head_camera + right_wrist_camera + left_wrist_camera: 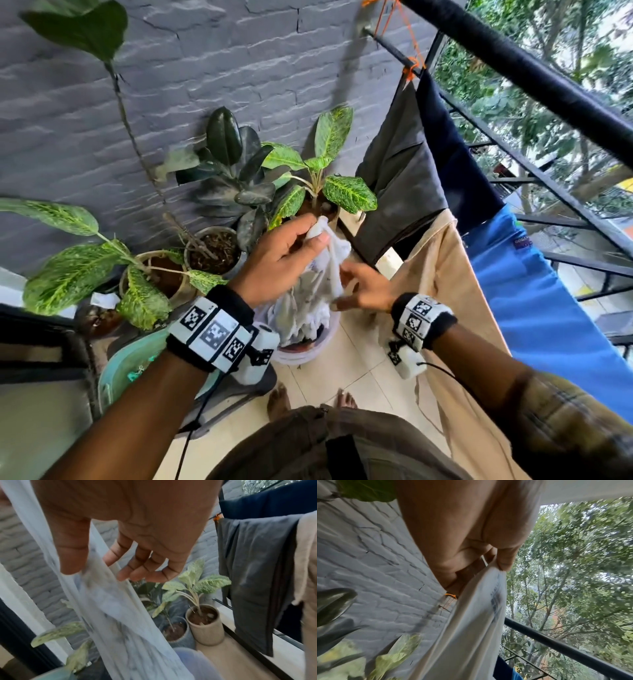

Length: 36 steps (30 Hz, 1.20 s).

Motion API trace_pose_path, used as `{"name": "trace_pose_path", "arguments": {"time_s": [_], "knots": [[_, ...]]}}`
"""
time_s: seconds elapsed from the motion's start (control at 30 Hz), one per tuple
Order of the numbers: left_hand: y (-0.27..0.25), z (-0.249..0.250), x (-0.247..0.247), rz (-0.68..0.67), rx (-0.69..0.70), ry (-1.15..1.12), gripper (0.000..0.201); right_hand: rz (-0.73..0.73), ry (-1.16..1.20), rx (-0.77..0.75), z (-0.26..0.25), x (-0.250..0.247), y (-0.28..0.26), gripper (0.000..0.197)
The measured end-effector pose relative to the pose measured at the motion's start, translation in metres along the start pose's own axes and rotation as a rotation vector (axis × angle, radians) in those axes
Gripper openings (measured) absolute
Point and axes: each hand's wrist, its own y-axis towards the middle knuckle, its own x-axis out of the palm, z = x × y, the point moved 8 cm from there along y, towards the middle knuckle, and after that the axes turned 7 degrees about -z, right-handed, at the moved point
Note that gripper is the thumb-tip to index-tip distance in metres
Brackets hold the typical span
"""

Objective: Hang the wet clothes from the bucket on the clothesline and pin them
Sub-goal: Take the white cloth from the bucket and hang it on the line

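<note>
A: Clothesline point(394, 48) by the railing already carries dark, tan and blue pieces. Step in hand?

B: Lifting the white garment point(322, 274) out of the bucket point(308, 353) (my reading). It hangs twisted, long axis vertical, top at the left hand point(284, 253), tail in the bucket.

A: Fingers?

B: Left fingers point(505, 561) clamped on its top edge; right hand point(363, 291), fingers loosely apart, touches the cloth lower down. Next: shake it open, then drape.
</note>
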Motion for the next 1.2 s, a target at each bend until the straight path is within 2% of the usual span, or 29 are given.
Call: {"name": "trace_pose_path", "arguments": {"time_s": [0.07, 0.2, 0.33, 0.4, 0.5, 0.6, 0.67, 0.73, 0.8, 0.87, 0.93, 1.0, 1.07, 1.13, 1.2], "knots": [[0.002, 0.023, 0.002, -0.021, 0.051, 0.038, 0.052, 0.021, -0.043, 0.044, 0.024, 0.014, 0.006, 0.052], [-0.001, 0.076, -0.003, -0.053, 0.208, 0.090, 0.026, 0.048, -0.061, 0.179, 0.050, 0.030, 0.020, 0.061], [-0.008, 0.110, -0.016, 0.007, 0.287, 0.118, 0.025, 0.064, -0.093, 0.226, 0.058, 0.040, 0.037, 0.051], [-0.010, 0.120, -0.022, 0.044, 0.307, 0.143, 0.025, 0.043, -0.087, 0.254, 0.063, 0.045, 0.043, 0.040], [-0.014, 0.113, -0.043, 0.122, 0.303, 0.120, 0.023, 0.124, -0.096, 0.239, 0.062, 0.038, 0.045, 0.027], [-0.027, 0.073, -0.086, 0.291, 0.264, 0.062, 0.027, 0.284, -0.209, 0.153, 0.046, 0.004, 0.035, 0.033], [-0.040, 0.033, -0.115, 0.438, 0.170, 0.022, 0.017, 0.376, -0.261, 0.111, 0.032, -0.024, 0.025, 0.046], [-0.056, -0.017, -0.131, 0.519, -0.017, 0.060, 0.021, 0.465, -0.201, 0.025, 0.011, -0.053, 0.017, 0.049], [-0.071, -0.067, -0.130, 0.503, -0.208, 0.197, 0.028, 0.476, -0.192, -0.086, -0.025, -0.074, 0.010, 0.038], [-0.079, -0.103, -0.122, 0.460, -0.362, 0.349, 0.040, 0.418, -0.216, -0.205, -0.066, -0.084, 0.006, 0.029], [-0.074, -0.121, -0.106, 0.378, -0.505, 0.488, 0.032, 0.328, -0.220, -0.271, -0.098, -0.083, 0.004, 0.025], [-0.058, -0.118, -0.088, 0.289, -0.545, 0.656, 0.030, 0.249, -0.252, -0.294, -0.118, -0.077, 0.009, 0.025], [-0.042, -0.103, -0.071, 0.265, -0.473, 0.701, 0.050, 0.200, -0.267, -0.288, -0.130, -0.070, 0.012, 0.024], [-0.025, -0.075, -0.053, 0.262, -0.271, 0.592, 0.072, 0.167, -0.276, -0.287, -0.139, -0.066, 0.014, 0.022], [-0.008, -0.039, -0.033, 0.188, -0.050, 0.418, 0.077, 0.134, -0.376, -0.296, -0.152, -0.058, 0.014, 0.020]]}}
